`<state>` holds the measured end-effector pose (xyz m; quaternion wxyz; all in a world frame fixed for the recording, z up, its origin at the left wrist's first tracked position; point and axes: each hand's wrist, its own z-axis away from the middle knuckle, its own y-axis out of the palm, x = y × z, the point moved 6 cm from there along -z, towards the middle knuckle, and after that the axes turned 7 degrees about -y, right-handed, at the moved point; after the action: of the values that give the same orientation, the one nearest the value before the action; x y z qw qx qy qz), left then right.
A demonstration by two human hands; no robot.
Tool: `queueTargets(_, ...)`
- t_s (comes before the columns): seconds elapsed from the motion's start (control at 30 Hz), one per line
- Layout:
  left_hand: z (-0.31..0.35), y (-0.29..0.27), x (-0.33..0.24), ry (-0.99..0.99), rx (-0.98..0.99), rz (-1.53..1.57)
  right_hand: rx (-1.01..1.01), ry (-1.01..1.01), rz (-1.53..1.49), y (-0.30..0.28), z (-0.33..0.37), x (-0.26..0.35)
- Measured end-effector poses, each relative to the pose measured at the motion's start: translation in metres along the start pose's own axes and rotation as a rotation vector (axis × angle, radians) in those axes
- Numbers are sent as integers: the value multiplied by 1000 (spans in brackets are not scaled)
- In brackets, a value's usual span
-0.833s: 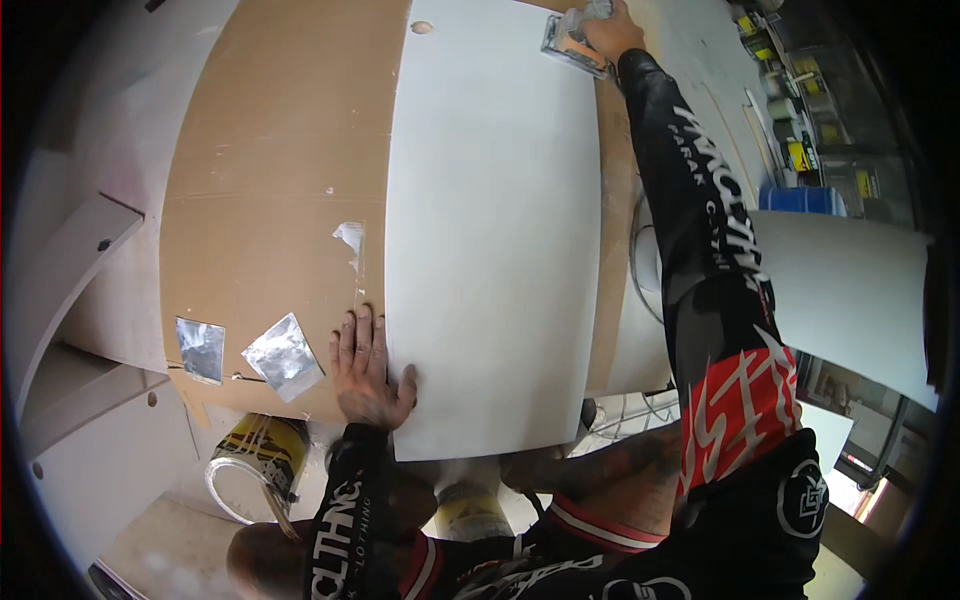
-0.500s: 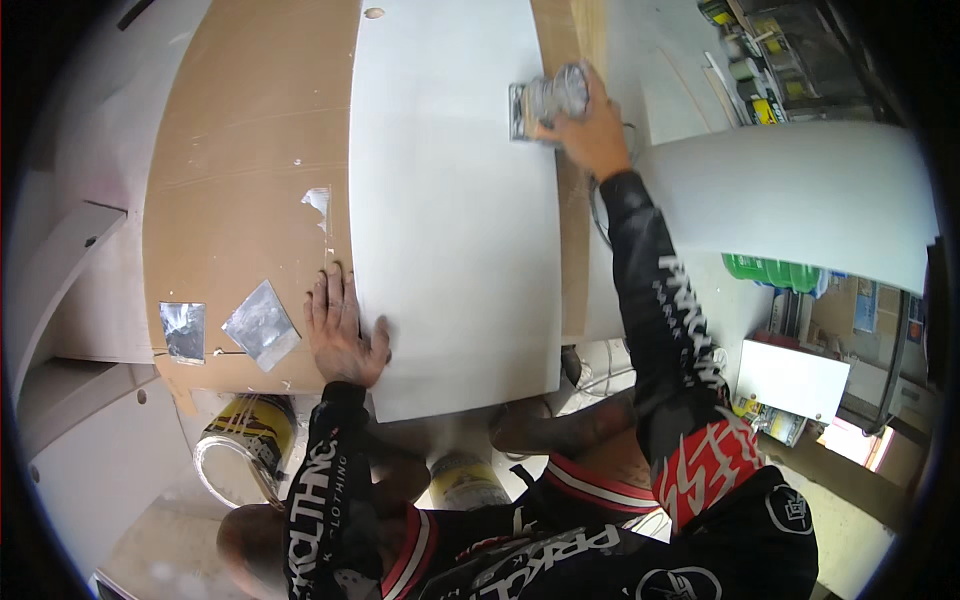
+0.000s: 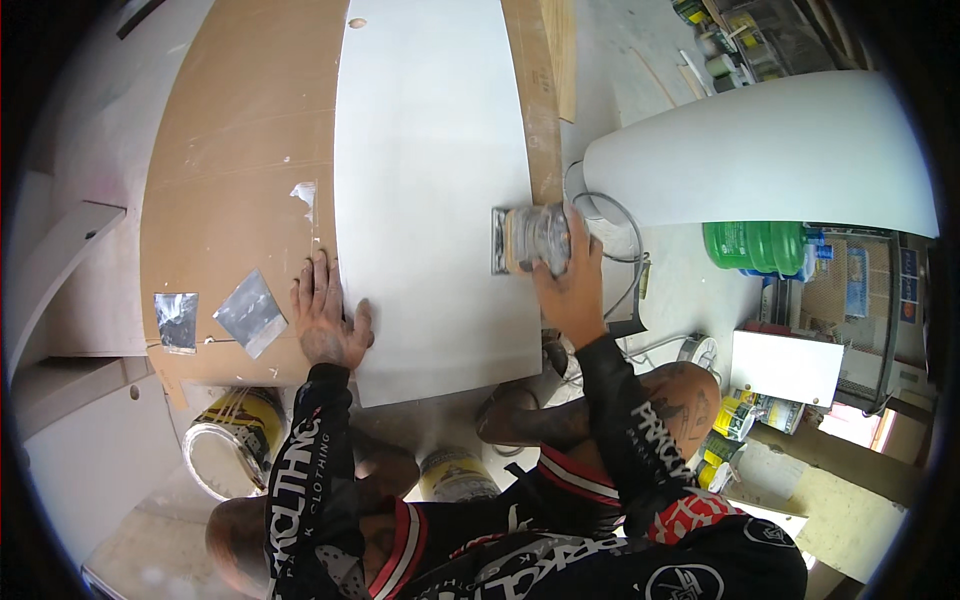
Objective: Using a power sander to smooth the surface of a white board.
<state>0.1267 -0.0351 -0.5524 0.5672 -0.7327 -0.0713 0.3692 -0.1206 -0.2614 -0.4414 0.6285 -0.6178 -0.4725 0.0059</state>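
Note:
A long white board lies flat on brown cardboard. Near the board's right edge, my right hand wraps round a dusty electric sander with a square base pad, which rests on the white surface. A grey cord loops out to the right of it. My left hand lies with fingers spread over the board's left edge, partly on the cardboard, near the near end. Two grey sanding sheets are on the cardboard to the left of that hand.
A yellow-and-black paint bucket stands below the cardboard's near left corner, and another bucket sits between my legs. On the right are a large curved white panel, green bottles and a wire rack. White panels stand at left.
My right hand has drawn the sander toward me along the board's right edge. My left hand stays spread at the left edge. The whole view has shifted slightly.

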Motion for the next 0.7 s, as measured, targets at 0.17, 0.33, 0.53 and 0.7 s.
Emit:
queueTargets(0.17,-1,-4,-1,-16,6,1,-55,-40,17,22,-90,-33)
queueTargets(0.33,2,-9,5,-18,7,-16,-56,-39,58,48,-211,-52)
queueTargets(0.53,1,-4,2,-11,-13,8,-45,43,124,58,-302,-85)
queueTargets(0.7,-1,0,0,-25,26,-50,-73,48,184,57,-269,-72)
